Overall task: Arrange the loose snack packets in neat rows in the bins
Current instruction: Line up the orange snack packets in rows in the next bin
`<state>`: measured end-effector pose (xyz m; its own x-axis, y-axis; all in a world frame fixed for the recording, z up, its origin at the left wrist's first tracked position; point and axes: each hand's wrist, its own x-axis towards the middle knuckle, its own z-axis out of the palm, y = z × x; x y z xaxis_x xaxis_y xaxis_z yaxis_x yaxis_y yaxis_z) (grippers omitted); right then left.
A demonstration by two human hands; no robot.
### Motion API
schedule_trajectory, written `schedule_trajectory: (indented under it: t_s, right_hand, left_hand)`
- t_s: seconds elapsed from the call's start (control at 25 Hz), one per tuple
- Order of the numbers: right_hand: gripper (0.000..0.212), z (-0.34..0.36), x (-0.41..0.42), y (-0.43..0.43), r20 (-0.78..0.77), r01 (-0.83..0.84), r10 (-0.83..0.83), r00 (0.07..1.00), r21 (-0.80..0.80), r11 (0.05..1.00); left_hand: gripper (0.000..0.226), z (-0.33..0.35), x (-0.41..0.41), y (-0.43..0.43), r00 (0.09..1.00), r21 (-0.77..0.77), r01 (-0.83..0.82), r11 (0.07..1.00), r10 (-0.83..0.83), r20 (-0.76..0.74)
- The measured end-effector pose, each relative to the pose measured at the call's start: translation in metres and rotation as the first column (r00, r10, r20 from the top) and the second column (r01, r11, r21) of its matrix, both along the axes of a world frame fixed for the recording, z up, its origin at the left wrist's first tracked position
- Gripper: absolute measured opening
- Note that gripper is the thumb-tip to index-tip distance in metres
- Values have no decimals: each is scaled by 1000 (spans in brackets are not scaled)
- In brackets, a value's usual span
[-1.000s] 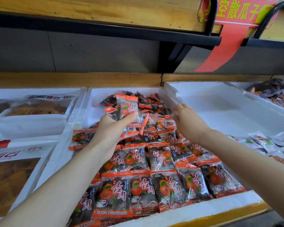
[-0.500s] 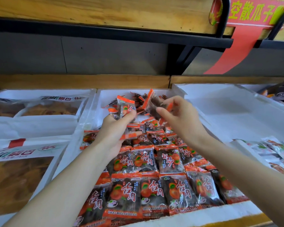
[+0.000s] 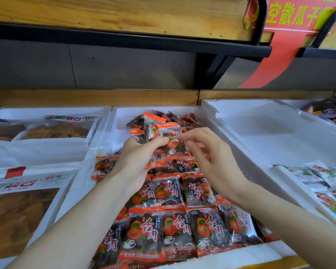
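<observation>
At 6 o'clock, nearest the viewer, the middle bin (image 3: 239, 256), a white foam box with a thick matt rim, holds snack packets (image 3: 175, 230) laid flat in overlapping rows. Each packet is a glossy rectangular pillow pouch of clear film over dark contents, with orange crimped ends, red characters and an orange fruit print. The rows run from the front rim toward 12 o'clock.

At the centre, two bare forearms enter from 7 and 4 o'clock. The left hand (image 3: 138, 158) is closed round a fanned bundle of packets (image 3: 153, 131), with the thumb pressed across the front and the pouches standing above the fist. The right hand (image 3: 208, 158) is just beside it at 3 o'clock with its fingers curled. Its fingertips (image 3: 188, 134) are at the edge of the front pouch, but motion blur hides whether they pinch it.

Beyond the hands, at 12 o'clock, loose packets (image 3: 182, 118) lie in a disordered heap against the bin's far wall.

At 9 o'clock, large flat bags (image 3: 17, 210) with white printed borders and clear windows show rough golden-brown contents. At 2 o'clock stands a second white foam bin (image 3: 231, 131) with a chipped corner. At 3 o'clock lie pale crinkled pouches (image 3: 318, 177).

Farthest away, a grained wooden shelf (image 3: 124, 12) on a black metal frame spans the top. A red sign (image 3: 291, 16) with yellow characters hangs at 1 o'clock.
</observation>
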<state>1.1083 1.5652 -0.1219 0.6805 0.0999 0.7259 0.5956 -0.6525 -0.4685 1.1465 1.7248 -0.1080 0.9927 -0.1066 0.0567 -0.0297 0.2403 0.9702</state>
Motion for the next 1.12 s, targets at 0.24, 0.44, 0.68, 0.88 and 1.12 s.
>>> schedule_trajectory:
  t_s: [0.24,0.44,0.68,0.88,1.12]
  right_hand:
    - [12,23,12,-2,-455,-70,316,833,480,875]
    - [26,37,73,-60,-448,394,-274,851,199,897]
    - [42,18,113,-97,-489,591,-661,569,-315,742]
    - [30,11,119,-87,-574,424,-642,508,-482,767]
    - [33,8,117,-76,-541,444,-698,470,-538,716]
  left_hand:
    - [22,-2,-2,-2,988,70,15,997,-25,151]
    - [20,-2,6,-2,988,29,3,1000,-7,156]
    - [23,-2,12,-3,990,36,3,999,-8,143]
    - [35,-3,14,-2,993,32,-4,999,1,118]
    - [23,-5,21,-2,995,-2,-4,1000,4,96]
